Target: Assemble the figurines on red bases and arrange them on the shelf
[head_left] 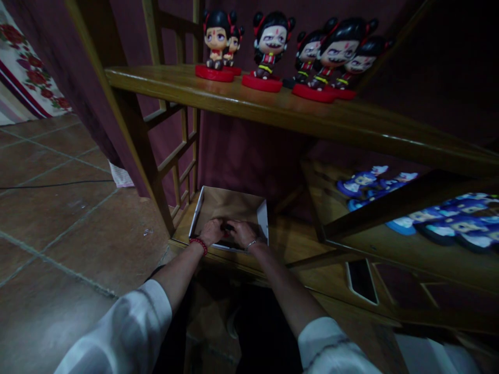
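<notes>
Both my hands are inside a shallow open cardboard box (pixel 262 214) on the lower shelf. My left hand (pixel 212 231), with a red bead bracelet at the wrist, curls its fingers inward near the front of the box. My right hand (pixel 242 234), a thin silvery bracelet on its wrist, closes in from the other side. Between them is a small black and red figurine (pixel 227 228), gripped from both sides and mostly covered by my fingers. Its details are too dark to make out.
Above, a wooden shelf (pixel 163 85) carries several black-haired figurines (pixel 272 47) on red bases. Blue and white figurines (pixel 421 218) lie on the shelf to the right. A phone (pixel 362 281) rests near the front edge. Lattice bars (pixel 177 156) stand left of the box.
</notes>
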Tool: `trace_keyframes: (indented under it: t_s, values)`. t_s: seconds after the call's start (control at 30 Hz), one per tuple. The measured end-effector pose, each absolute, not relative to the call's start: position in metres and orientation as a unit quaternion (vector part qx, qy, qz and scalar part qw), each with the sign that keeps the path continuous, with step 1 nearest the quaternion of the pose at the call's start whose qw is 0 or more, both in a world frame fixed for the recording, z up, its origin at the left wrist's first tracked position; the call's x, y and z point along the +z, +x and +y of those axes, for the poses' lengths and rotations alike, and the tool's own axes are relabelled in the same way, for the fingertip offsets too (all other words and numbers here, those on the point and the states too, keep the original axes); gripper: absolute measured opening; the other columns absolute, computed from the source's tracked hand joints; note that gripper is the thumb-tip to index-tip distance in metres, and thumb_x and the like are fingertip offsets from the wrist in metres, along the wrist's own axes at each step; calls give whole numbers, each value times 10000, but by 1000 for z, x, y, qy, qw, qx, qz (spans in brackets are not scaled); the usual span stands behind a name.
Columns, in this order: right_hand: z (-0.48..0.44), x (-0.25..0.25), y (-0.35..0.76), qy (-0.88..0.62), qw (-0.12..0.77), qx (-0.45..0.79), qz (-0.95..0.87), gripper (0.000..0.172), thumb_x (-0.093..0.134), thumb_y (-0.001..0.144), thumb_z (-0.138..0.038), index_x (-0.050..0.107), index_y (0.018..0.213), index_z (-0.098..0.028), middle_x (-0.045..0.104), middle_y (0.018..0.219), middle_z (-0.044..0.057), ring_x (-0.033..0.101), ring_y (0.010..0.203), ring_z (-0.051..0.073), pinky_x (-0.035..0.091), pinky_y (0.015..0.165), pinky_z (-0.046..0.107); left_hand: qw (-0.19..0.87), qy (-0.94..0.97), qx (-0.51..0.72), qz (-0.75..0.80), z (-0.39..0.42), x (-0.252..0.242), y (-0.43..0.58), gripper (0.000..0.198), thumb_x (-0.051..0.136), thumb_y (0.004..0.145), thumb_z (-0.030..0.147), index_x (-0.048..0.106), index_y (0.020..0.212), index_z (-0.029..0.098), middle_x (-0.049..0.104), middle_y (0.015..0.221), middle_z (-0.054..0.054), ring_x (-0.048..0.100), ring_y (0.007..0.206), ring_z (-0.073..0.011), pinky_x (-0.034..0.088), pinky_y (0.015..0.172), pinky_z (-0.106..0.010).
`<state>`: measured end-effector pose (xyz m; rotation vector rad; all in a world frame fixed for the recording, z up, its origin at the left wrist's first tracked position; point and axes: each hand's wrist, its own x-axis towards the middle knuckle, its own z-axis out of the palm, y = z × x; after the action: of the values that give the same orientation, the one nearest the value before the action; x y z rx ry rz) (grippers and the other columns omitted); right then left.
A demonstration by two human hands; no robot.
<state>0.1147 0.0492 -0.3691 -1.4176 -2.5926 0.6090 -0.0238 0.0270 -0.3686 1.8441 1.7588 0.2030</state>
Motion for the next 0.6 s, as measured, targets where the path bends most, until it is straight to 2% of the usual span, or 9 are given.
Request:
trace_keyframes:
  t_s: [0.17, 0.37, 0.6]
  values:
    - [49, -372, 115, -455, 67, 201, -865, 352, 498, 690, -31, 607, 988, -182, 636, 958, 58, 579, 876, 161, 414, 807, 271, 292, 689, 79, 659, 27, -370, -24, 301, 550, 719, 294, 573, 992, 168, 651, 973, -104, 602, 928, -207, 446, 749, -245]
    - [46, -369, 113, -450, 83, 207, -865, 385, 509, 672, -25, 580, 1018, -178, 630, 999, 57, 568, 914, 164, 406, 825, 274, 294, 694, 85, 652, 29, -373, -26, 316, 546, 710, 232, 569, 1018, 165, 651, 977, -102, 606, 915, -202, 449, 746, -245]
    - [45, -368, 114, -451, 102, 228, -857, 348, 531, 686, -55, 579, 1002, -193, 644, 963, 36, 580, 877, 146, 425, 795, 251, 298, 696, 95, 646, 29, -376, -28, 323, 515, 719, 180, 571, 1037, 184, 650, 993, -74, 594, 940, -176, 437, 766, -223]
